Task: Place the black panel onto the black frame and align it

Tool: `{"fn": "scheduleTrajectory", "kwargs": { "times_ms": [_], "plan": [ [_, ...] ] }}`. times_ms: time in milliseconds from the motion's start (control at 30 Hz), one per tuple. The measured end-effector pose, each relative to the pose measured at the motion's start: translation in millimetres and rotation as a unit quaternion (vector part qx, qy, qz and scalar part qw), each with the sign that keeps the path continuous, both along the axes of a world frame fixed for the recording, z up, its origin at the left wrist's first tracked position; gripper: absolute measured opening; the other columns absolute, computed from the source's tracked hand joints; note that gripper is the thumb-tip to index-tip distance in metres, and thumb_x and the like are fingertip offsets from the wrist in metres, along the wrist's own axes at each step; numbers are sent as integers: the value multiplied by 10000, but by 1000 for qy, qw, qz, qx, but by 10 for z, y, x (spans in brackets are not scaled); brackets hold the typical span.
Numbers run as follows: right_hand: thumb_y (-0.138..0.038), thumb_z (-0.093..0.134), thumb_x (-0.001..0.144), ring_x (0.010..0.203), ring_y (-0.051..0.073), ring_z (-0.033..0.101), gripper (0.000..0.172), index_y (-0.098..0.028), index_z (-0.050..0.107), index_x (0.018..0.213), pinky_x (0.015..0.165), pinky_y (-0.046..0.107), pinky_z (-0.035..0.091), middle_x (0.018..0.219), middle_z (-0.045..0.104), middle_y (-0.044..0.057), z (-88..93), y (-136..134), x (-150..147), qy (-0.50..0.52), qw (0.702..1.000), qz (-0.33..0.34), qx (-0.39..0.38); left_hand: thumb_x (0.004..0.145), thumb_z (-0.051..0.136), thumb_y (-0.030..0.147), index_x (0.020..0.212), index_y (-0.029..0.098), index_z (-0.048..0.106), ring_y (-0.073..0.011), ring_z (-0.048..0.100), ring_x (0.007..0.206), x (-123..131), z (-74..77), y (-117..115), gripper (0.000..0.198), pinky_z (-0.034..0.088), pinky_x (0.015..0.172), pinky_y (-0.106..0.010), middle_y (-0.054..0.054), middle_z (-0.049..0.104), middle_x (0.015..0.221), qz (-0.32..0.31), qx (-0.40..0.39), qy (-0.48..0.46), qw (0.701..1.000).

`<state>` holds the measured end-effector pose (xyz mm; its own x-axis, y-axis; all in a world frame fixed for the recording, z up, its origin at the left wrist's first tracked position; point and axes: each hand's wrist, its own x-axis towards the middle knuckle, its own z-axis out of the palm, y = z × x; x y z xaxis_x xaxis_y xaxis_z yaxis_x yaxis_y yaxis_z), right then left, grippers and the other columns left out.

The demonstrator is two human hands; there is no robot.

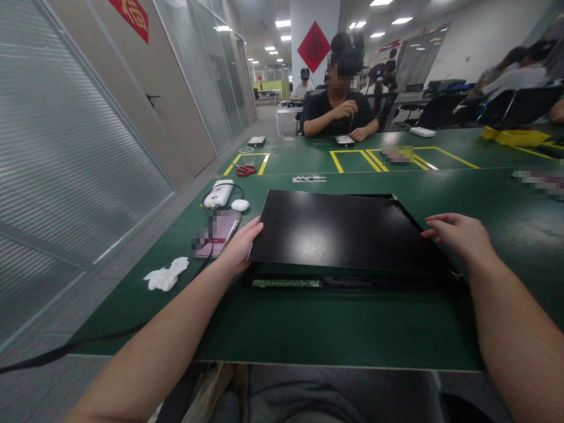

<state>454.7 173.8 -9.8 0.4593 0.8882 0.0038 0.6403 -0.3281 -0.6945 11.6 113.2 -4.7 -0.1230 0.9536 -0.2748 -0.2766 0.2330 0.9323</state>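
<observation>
A large flat black panel (pixel 339 229) lies on the green table (pixel 335 329), raised slightly off a black frame beneath it. A thin green circuit strip (pixel 286 283) shows along the frame's near edge. My left hand (pixel 240 244) grips the panel's left edge, thumb on top and fingers tucked under. My right hand (pixel 460 235) rests at the panel's right edge, fingers curled over the edge.
Left of the panel lie a phone (pixel 219 232) with a black cable, a white power bank (pixel 218 193), a white case (pixel 240 205) and a crumpled white tissue (pixel 166 275). Red scissors (pixel 245 170) sit farther back. A person (pixel 339 100) works across the table.
</observation>
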Motion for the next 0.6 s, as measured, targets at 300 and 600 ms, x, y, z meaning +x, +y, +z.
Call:
{"fn": "scheduleTrajectory", "kwargs": {
  "times_ms": [300,600],
  "plan": [
    [-354,557,722,690,216,658,289,-240,722,930,694,343,454,713,740,27,87,-32,-88,-74,997,-6,-34,928,536,177,1373,209,616,-224,751,853,47,47,-22,454,588,666,-274,-73,793,1021,13,-24,28,999],
    [-395,548,720,712,224,675,293,-253,715,913,684,347,453,716,737,20,61,-22,-66,-91,995,-4,-45,921,557,143,1325,148,628,-192,732,710,34,7,-9,411,547,565,-236,-86,789,908,11,-12,11,1000]
  ]
}}
